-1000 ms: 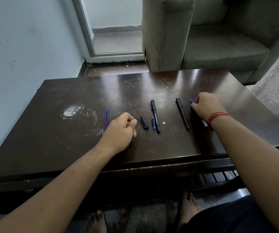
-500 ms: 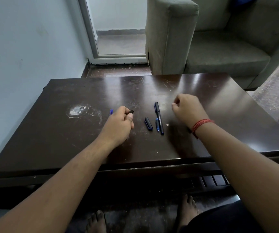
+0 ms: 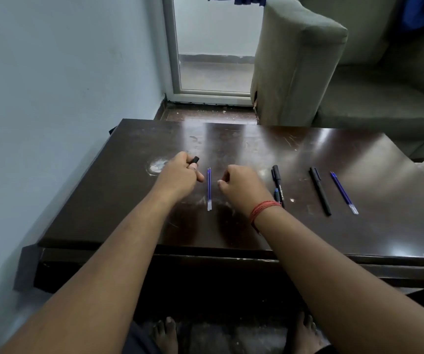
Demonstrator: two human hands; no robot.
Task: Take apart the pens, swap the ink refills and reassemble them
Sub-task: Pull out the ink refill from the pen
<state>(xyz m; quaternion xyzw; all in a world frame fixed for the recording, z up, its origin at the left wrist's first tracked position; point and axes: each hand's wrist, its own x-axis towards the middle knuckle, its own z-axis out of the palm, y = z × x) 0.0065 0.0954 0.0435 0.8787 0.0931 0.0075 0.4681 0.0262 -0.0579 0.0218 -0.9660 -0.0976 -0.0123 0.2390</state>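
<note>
Dark wooden table, glossy and scuffed, bearing the parts of dismantled pens. Item one: blue ink refill, thin, lying lengthwise between the two hands, clear end toward the person; touched by neither hand. Item two: second blue refill, far right, lying apart from everything else. Item three: black pen with printed barrel, just right of the right wrist, with a small blue-tipped piece against its near side, possibly a tip section, though it is partly hidden by the wrist. Item four: plain black barrel, between the printed pen and the right-hand refill. Left hand: fingers curled closed around a short black pen part, whose end shows past the knuckles; probably a cap or end piece. Right hand: loosely curled above the table just right of the first refill, holding nothing that can be seen. Handling notes: refills judged very light, slim, slightly flexible and apt to roll or skid on the polished top; best pinched at mid-length between thumb and forefinger, away from the writing tip, and fed straight into a barrel without bending. Barrels judged stiff, smooth, light; hold near the open end.
</note>
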